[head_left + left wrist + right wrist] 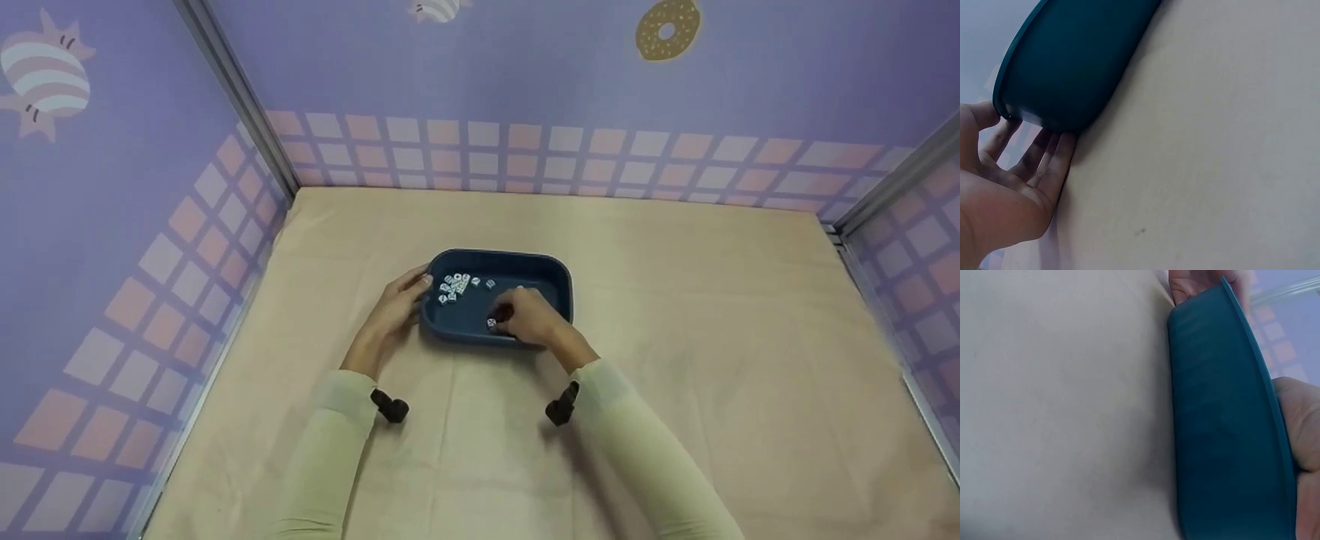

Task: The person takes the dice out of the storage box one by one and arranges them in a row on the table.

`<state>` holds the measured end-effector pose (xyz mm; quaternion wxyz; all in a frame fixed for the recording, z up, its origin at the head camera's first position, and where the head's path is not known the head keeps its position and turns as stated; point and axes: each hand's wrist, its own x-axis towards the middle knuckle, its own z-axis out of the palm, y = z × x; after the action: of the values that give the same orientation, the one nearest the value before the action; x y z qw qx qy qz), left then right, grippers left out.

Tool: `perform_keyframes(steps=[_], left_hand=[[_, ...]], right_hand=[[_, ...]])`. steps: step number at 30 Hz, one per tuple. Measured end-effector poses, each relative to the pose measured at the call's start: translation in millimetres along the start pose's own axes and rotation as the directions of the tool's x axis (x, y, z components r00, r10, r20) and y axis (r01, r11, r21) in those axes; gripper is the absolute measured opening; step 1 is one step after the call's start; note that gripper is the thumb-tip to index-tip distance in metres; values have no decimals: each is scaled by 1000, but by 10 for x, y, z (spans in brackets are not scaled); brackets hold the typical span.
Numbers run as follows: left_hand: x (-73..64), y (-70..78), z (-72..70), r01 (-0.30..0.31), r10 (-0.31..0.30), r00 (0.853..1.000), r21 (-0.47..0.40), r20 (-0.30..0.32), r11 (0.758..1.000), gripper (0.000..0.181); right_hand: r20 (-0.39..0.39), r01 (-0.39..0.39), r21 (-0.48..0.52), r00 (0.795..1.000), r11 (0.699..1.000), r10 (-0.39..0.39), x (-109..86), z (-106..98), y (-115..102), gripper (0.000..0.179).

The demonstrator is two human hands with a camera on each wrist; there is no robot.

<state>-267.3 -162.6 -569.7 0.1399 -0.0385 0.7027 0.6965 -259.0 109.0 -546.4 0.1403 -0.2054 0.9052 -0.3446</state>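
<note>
A dark blue rectangular tray (465, 336) stands on the cloth. Small white dice (455, 285) with dark markings lie grouped toward its left end, and one die (490, 284) sits slightly apart. My left hand (396, 306) holds the tray's left end; in the left wrist view the thumb is at the rim and the fingers (1061, 160) touch the outer wall. Inside the tray, my right hand (531, 316) has curled fingers and pinches a die (492, 323) near the front wall. In the right wrist view the tray wall hides its fingertips.
A pale cloth (712, 360) covers the table. Purple patterned panels (465, 75) enclose it at the back and sides, with metal posts (240, 97) at the corners. A small black device (390, 406) is on each wrist, over light sleeves.
</note>
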Motion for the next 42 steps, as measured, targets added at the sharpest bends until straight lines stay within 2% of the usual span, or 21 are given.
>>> perform_keyframes(steps=[6,11,15,22,25,29,31,34,38,42], left_hand=[[-10,-27,-18,20,-19,1000,-53,17,998,53],[-36,-47,-64,45,-45,999,-48,13,998,54],[-33,-45,-68,29,-28,999,-41,22,999,56],[-13,-51,-58,29,-28,999,-54,17,998,53],[-3,-49,-42,23,-22,1000,-39,16,999,53],[-2,-45,-16,21,-21,1000,-44,0,999,52],[0,-45,3,19,-19,1000,-51,9,999,52],[1,-43,29,11,-10,999,-50,31,999,54],[-11,-22,29,-3,4,1000,-34,31,999,54],[-16,-3,9,-3,3,1000,-21,23,1000,53]], right_hand=[[0,-14,12,1000,1000,14,-1,49,-8,12],[22,-9,13,1000,1000,9,5,123,-11,7],[16,-11,2,1000,1000,11,20,125,-11,5],[59,5,-31,998,999,-4,41,71,-6,5],[47,30,-49,999,998,-27,40,50,3,4],[-23,134,-60,990,989,-136,18,-12,25,6],[-82,196,-61,976,979,-200,-27,-123,38,8],[-177,258,-50,949,965,-263,-147,-399,67,10],[-290,277,-34,917,960,-274,-340,-778,177,10],[-373,246,-9,898,969,-232,-520,-975,422,7]])
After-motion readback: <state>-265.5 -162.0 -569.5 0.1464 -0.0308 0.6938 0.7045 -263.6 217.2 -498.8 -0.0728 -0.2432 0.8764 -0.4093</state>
